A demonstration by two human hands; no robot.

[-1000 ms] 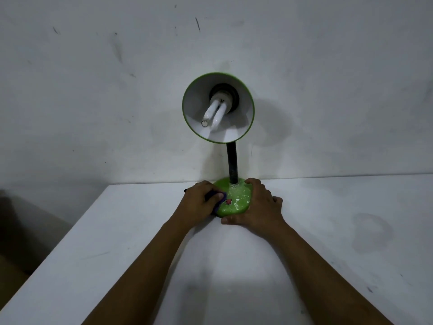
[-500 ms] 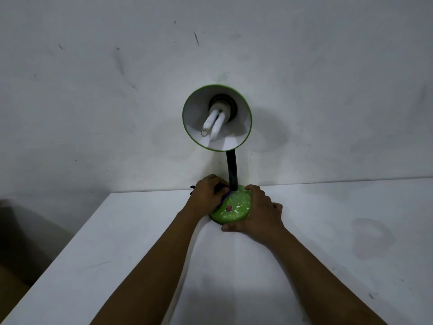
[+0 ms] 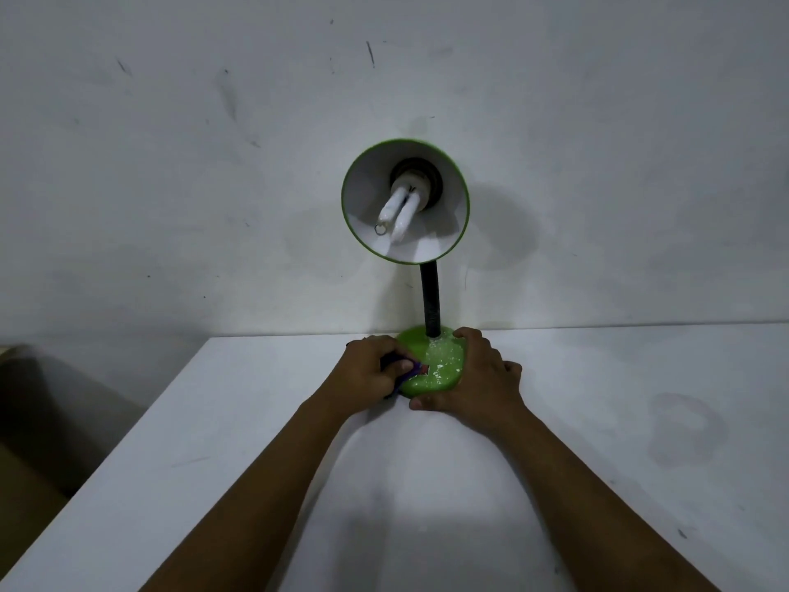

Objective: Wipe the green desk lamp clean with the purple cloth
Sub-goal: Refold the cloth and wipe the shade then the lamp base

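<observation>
The green desk lamp stands at the far edge of the white table, against the wall. Its round green base (image 3: pixel 431 369) carries white specks and a small red switch. A black neck rises to the green shade (image 3: pixel 405 202), which faces me with a white bulb inside. My left hand (image 3: pixel 367 376) is closed on the bunched purple cloth (image 3: pixel 403 371) and presses it against the base's left side. My right hand (image 3: pixel 476 373) wraps the base's right side and front, holding it still. Most of the cloth is hidden under my fingers.
The white table (image 3: pixel 213 463) ends at a left edge, with a dark floor and a brown box (image 3: pixel 25 484) beyond it. The pale wall (image 3: pixel 597 164) rises directly behind the lamp. A faint stain marks the table at right (image 3: pixel 679 425).
My left hand has drawn the cloth from beside the neck back down to the base's left front. My right hand stays on the base.
</observation>
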